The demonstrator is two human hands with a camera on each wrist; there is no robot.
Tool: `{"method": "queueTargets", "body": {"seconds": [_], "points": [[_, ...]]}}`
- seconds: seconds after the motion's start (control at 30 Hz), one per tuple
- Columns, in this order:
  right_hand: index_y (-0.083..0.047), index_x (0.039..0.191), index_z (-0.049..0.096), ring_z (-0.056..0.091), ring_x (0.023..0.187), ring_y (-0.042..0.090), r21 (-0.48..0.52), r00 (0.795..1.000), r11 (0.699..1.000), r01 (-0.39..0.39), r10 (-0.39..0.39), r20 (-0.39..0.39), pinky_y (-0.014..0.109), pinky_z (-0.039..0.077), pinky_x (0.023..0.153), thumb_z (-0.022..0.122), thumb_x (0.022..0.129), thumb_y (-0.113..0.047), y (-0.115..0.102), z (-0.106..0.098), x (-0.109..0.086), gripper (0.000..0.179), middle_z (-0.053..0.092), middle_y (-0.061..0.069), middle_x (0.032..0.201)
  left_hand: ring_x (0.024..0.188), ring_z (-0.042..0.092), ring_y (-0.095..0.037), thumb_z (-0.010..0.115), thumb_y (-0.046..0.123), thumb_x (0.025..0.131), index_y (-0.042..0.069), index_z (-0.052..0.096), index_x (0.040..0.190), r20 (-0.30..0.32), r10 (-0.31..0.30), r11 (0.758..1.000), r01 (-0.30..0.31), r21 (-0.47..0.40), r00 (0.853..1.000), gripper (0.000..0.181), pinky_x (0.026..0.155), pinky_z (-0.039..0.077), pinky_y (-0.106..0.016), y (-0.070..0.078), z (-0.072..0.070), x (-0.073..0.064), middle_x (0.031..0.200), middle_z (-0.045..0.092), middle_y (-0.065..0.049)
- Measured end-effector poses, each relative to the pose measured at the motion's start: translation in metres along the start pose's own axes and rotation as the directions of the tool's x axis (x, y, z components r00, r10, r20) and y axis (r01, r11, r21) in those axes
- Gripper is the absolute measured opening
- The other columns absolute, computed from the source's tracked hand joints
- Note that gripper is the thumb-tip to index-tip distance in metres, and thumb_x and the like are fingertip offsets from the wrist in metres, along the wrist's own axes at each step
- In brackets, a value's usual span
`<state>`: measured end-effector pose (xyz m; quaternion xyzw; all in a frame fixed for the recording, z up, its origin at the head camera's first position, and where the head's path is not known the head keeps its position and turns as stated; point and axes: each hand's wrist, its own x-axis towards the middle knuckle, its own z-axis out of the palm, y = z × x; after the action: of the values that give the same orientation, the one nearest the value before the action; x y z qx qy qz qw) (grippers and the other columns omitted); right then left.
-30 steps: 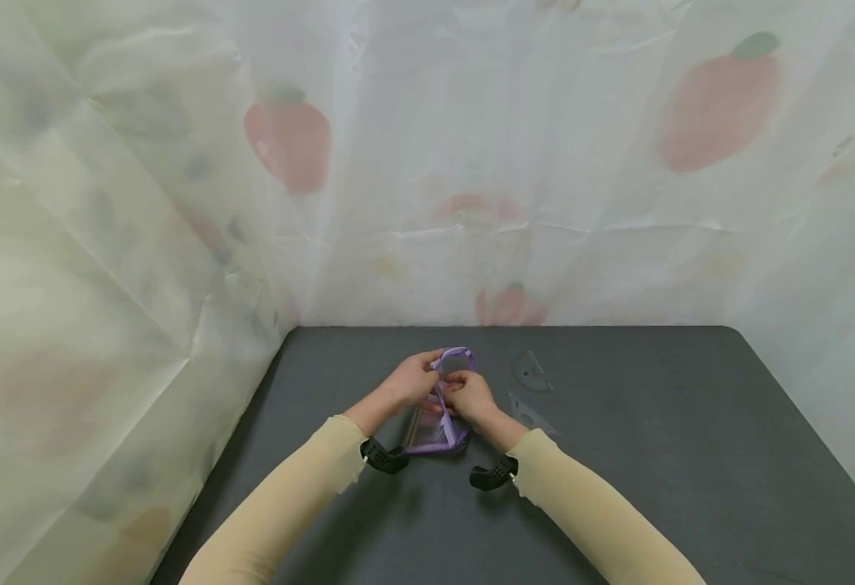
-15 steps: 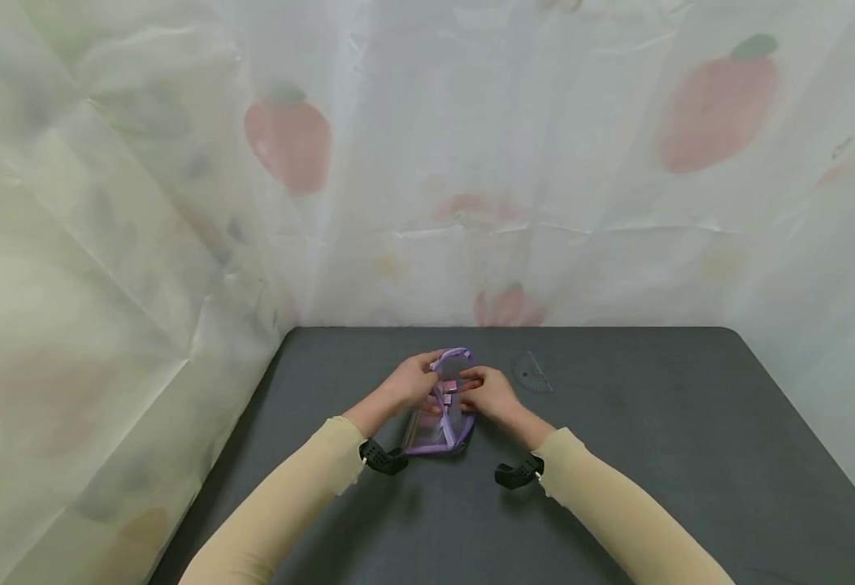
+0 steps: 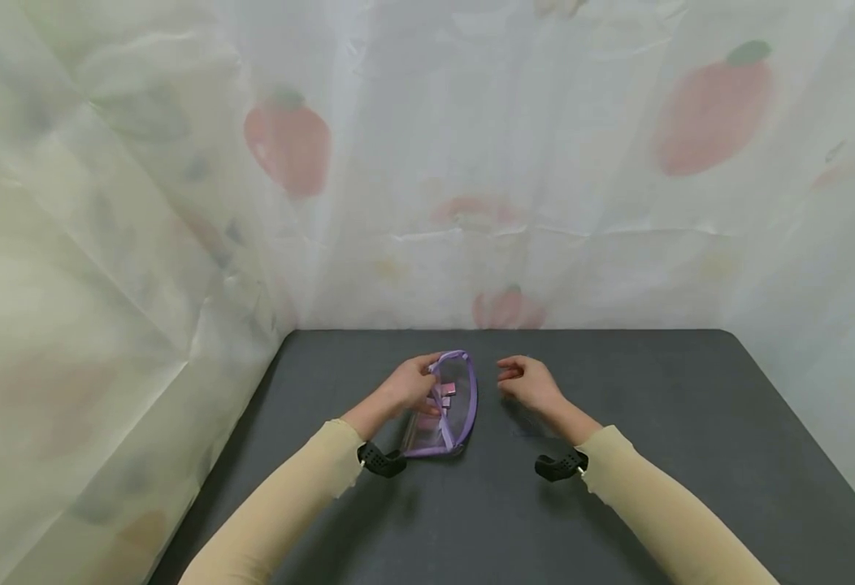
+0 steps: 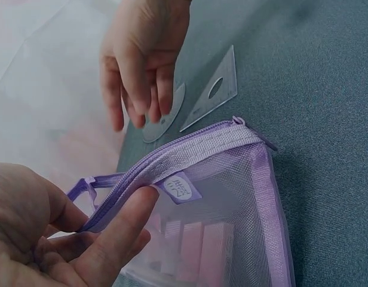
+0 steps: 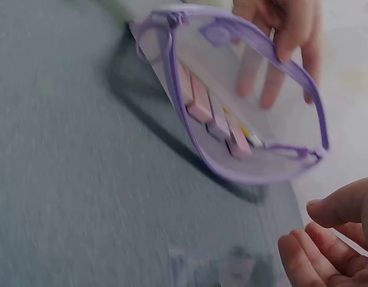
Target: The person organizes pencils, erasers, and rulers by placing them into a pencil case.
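Note:
My left hand [image 3: 409, 386] pinches the zipped rim of a see-through mesh pencil case [image 4: 250, 185] with purple edging, its mouth unzipped and spread. Inside lie several pink and lilac blocks [image 5: 200, 103] and something slim with yellow on it, too blurred to name. To the right of the case, my right hand [image 3: 533, 383] hovers above the table with loosely bent fingers and nothing in them. Beyond the case in the left wrist view, a clear protractor [image 4: 167, 124] lies partly behind the right hand's fingers, with a clear set square [image 4: 202, 106] beside it.
The dark grey table [image 3: 654, 422] reaches back to a whitish plastic curtain [image 3: 413, 122] printed with fruit. Another curtain side [image 3: 106, 325] runs along the left edge. A black band [image 3: 384, 461] sits on each wrist.
My right hand has drawn out of the pencil case's mouth and moved right, towards the protractor and set square. The left hand keeps its hold, and the blocks inside now show.

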<state>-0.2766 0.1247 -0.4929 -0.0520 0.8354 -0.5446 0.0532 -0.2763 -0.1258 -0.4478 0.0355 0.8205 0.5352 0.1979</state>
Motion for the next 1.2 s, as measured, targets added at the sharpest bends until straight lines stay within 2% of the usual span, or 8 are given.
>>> {"method": "queueTargets", "body": {"seconds": [0.17,0.43,0.63,0.77,0.83,0.93,1.0,1.2], "points": [[0.004,0.140,0.057,0.063,0.108,0.035,-0.071,1.000,0.997,0.021,-0.021,0.000,0.040,0.058,0.079,0.065,0.099,-0.004,0.007,-0.023,-0.004,0.043,0.065,0.021,0.121,0.059,0.064,-0.023,0.042,0.002,0.105,0.012,0.031,0.162,0.002,0.006,1.000,-0.006,-0.013,1.000,0.059,0.067,0.066,-0.041,0.000,-0.001,-0.002,0.156,0.034,-0.033],[0.004,0.144,0.053,0.059,0.116,0.039,-0.143,0.999,0.990,0.001,-0.007,-0.037,0.051,0.058,0.089,0.064,0.100,-0.008,0.021,-0.053,-0.003,0.047,0.062,0.024,0.127,0.066,0.066,-0.027,0.042,0.001,0.105,0.012,0.032,0.162,0.006,0.015,1.000,-0.015,-0.028,1.000,0.059,0.066,0.066,-0.041,-0.003,-0.001,-0.001,0.155,0.034,-0.034],[0.003,0.145,0.052,0.054,0.122,0.042,-0.206,0.997,0.978,-0.021,0.006,-0.075,0.056,0.055,0.093,0.065,0.100,-0.015,0.029,-0.067,0.000,0.051,0.057,0.026,0.135,0.060,0.062,-0.023,0.042,0.000,0.105,0.012,0.033,0.162,0.006,0.015,0.999,-0.015,-0.033,1.000,0.059,0.065,0.066,-0.041,-0.005,-0.001,0.000,0.156,0.033,-0.034],[0.003,0.146,0.051,0.051,0.126,0.045,-0.266,0.996,0.963,-0.037,0.014,-0.086,0.062,0.048,0.102,0.067,0.100,-0.023,0.035,-0.067,0.003,0.055,0.054,0.028,0.140,0.060,0.061,-0.022,0.043,0.001,0.105,0.012,0.032,0.162,0.005,0.011,1.000,-0.010,-0.029,1.000,0.059,0.065,0.066,-0.040,-0.005,-0.001,0.000,0.156,0.033,-0.034],[0.002,0.147,0.051,0.048,0.129,0.047,-0.310,0.995,0.949,-0.056,0.027,-0.096,0.066,0.042,0.105,0.067,0.100,-0.029,0.037,-0.064,0.005,0.059,0.054,0.027,0.142,0.066,0.065,-0.025,0.043,0.001,0.105,0.011,0.032,0.162,0.004,0.011,1.000,-0.011,-0.028,1.000,0.059,0.065,0.066,-0.039,-0.005,-0.001,0.000,0.155,0.034,-0.034],[0.000,0.147,0.053,0.042,0.129,0.052,-0.383,0.992,0.920,-0.087,0.044,-0.120,0.072,0.036,0.104,0.069,0.097,-0.041,0.039,-0.056,0.006,0.066,0.053,0.027,0.142,0.079,0.069,-0.034,0.043,0.000,0.104,0.011,0.032,0.162,0.003,0.014,1.000,-0.014,-0.027,1.000,0.060,0.064,0.066,-0.039,-0.005,-0.001,0.000,0.154,0.035,-0.034],[-0.001,0.146,0.054,0.040,0.127,0.055,-0.417,0.988,0.902,-0.107,0.051,-0.143,0.074,0.037,0.099,0.070,0.095,-0.047,0.040,-0.050,0.007,0.070,0.051,0.028,0.142,0.088,0.070,-0.039,0.042,0.000,0.104,0.011,0.032,0.162,0.001,0.016,0.999,-0.016,-0.031,1.000,0.060,0.064,0.066,-0.039,-0.005,-0.001,0.000,0.154,0.035,-0.034],[-0.001,0.145,0.055,0.035,0.129,0.055,-0.500,0.980,0.854,-0.143,0.051,-0.193,0.073,0.032,0.103,0.072,0.091,-0.054,0.044,-0.033,0.012,0.077,0.043,0.032,0.145,0.095,0.068,-0.044,0.042,-0.001,0.104,0.010,0.031,0.162,0.009,0.020,0.999,-0.020,-0.048,1.000,0.060,0.065,0.066,-0.041,-0.004,-0.001,0.001,0.156,0.034,-0.034]]}}
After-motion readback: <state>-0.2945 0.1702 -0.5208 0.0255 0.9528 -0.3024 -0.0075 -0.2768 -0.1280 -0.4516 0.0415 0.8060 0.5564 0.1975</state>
